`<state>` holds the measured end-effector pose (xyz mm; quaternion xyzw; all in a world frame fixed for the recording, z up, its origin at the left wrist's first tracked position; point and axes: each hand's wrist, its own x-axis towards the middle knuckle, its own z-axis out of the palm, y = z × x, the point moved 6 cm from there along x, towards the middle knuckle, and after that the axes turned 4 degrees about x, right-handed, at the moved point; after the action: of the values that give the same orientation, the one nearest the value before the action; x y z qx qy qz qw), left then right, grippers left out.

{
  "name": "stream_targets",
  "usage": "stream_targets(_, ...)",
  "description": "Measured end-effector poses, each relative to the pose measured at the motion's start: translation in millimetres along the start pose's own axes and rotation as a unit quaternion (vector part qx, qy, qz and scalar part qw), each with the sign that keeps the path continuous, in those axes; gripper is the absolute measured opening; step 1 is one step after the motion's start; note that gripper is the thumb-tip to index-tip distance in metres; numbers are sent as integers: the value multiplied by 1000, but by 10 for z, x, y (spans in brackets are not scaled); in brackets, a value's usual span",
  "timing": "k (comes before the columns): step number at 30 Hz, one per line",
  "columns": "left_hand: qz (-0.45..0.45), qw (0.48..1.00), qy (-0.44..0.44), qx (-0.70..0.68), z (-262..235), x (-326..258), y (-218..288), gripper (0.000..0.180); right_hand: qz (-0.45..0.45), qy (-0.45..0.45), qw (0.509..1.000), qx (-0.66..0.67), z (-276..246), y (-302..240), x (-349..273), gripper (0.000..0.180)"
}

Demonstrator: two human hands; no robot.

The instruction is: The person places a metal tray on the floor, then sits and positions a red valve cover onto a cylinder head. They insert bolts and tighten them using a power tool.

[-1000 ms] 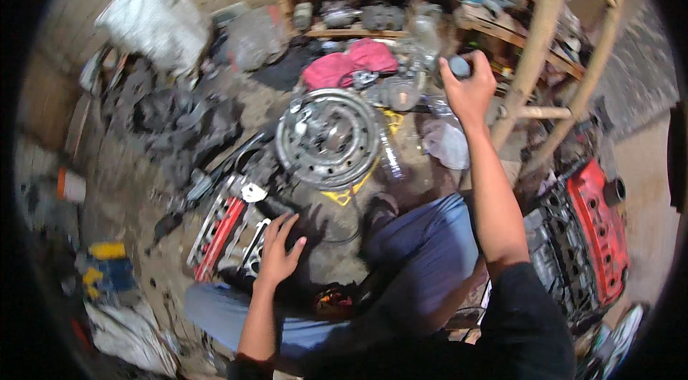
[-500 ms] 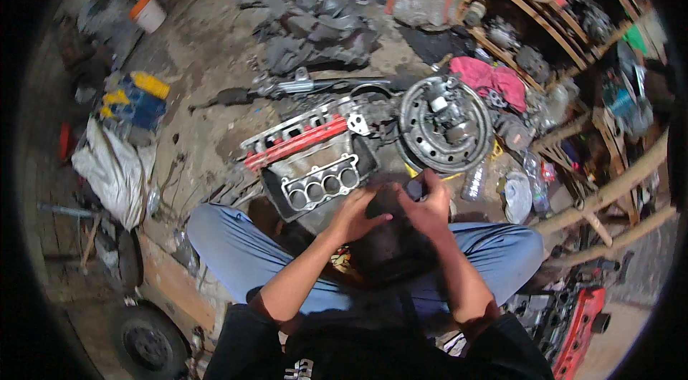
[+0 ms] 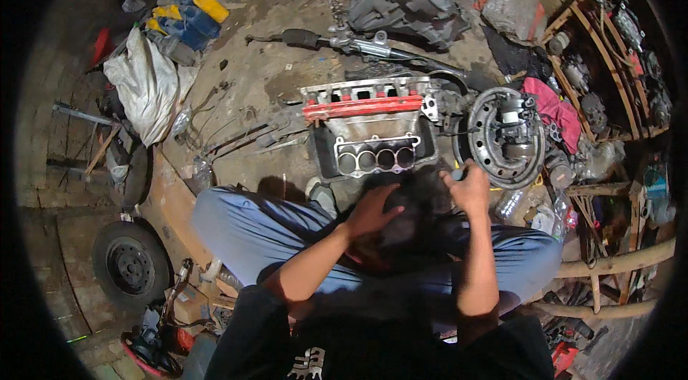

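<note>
In front of my crossed legs is a bulky black object [image 3: 419,197], too dark and blurred to name. My left hand [image 3: 374,212] lies against its left side, fingers stretched and thumb apart. At the object's right side, my right hand [image 3: 470,188] has its fingers closed around a small greyish piece, mostly hidden. Just beyond is a metal engine part with a red strip [image 3: 364,106], lying across a dark pan. A flat gasket with round holes [image 3: 378,156] rests at the pan's near side.
A steel wheel rim [image 3: 481,147] with a metal part inside lies to the right. Beyond the engine part stretches a steering rack [image 3: 373,49]. A white sack [image 3: 140,86] and a tyre [image 3: 131,265] are at left. Wooden shelves [image 3: 598,43] with parts stand at far right.
The view has swung, so the floor parts appear shifted. My hands have moved apart: the right is now farther from the left, while the left stays against the black object.
</note>
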<state>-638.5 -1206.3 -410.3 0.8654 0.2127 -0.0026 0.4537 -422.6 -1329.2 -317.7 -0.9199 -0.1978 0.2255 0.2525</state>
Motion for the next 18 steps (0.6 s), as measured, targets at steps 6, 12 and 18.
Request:
stream_targets(6, 41, 998, 41, -25, -61, 139, 66, 64, 94, 85, 990, -55, -2, 187, 180, 56)
stream_targets(12, 47, 994, 79, -50, -220, 204, 68, 62, 70, 162, 982, -66, 386, 647, 346, 55)
stream_targets(18, 30, 993, 92, -63, -308, 164, 19, 61, 113, 104, 980, -124, 591, 678, 379, 60)
